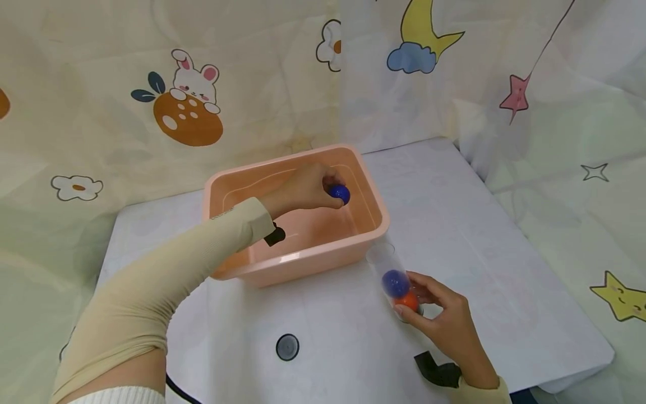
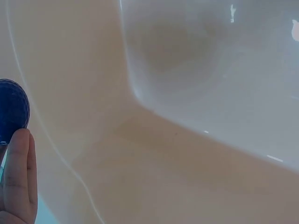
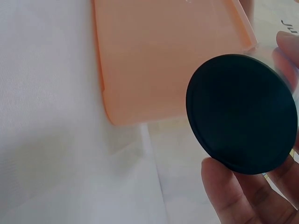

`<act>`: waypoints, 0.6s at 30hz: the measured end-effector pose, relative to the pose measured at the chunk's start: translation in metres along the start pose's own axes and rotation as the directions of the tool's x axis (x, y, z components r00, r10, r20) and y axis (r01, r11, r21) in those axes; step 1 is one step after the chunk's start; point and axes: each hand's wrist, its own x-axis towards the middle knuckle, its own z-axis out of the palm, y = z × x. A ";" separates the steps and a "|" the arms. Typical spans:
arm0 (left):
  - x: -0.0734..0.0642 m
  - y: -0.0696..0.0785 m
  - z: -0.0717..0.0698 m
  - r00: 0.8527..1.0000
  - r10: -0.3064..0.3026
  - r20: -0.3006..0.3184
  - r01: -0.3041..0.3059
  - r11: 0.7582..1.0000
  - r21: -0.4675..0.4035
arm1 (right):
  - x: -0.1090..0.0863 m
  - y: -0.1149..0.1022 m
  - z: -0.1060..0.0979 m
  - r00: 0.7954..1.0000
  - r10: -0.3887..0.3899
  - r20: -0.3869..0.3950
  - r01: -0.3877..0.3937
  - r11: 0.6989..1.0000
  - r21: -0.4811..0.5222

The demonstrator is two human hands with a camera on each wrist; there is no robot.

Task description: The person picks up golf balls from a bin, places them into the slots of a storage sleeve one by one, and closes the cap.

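My left hand (image 1: 309,186) reaches over the pink basin (image 1: 303,257) and pinches a small blue ball (image 1: 340,194) near the basin's right end. In the left wrist view that blue ball (image 2: 13,112) shows at the left edge, by the fingertips, with the basin's inner wall beyond. Just outside the basin's front right corner, my right hand (image 1: 446,317) grips a clear tube (image 1: 382,256) by its lower part, tilted with its mouth toward the basin. Inside the tube a blue ball (image 1: 396,283) rests above an orange ball (image 1: 406,302). The tube's dark round base (image 3: 240,114) faces the right wrist camera.
A small round grey cap (image 1: 287,347) with a dark rim lies on the white-covered table (image 1: 242,342) in front of the basin. Patterned cloth (image 1: 282,73) hangs behind the table and along its right side. A black cable (image 1: 181,391) runs at the front left.
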 end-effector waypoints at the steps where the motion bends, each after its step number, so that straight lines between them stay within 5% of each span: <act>1: -0.001 0.001 -0.001 1.000 -0.003 0.000 0.003 1.000 0.000 | 0.000 0.000 0.000 1.000 0.001 0.000 -0.001 1.000 0.001; 18: -0.017 0.029 -0.016 1.000 -0.011 0.012 0.011 0.999 -0.044 | 0.001 0.000 -0.001 1.000 0.022 -0.016 -0.022 1.000 0.001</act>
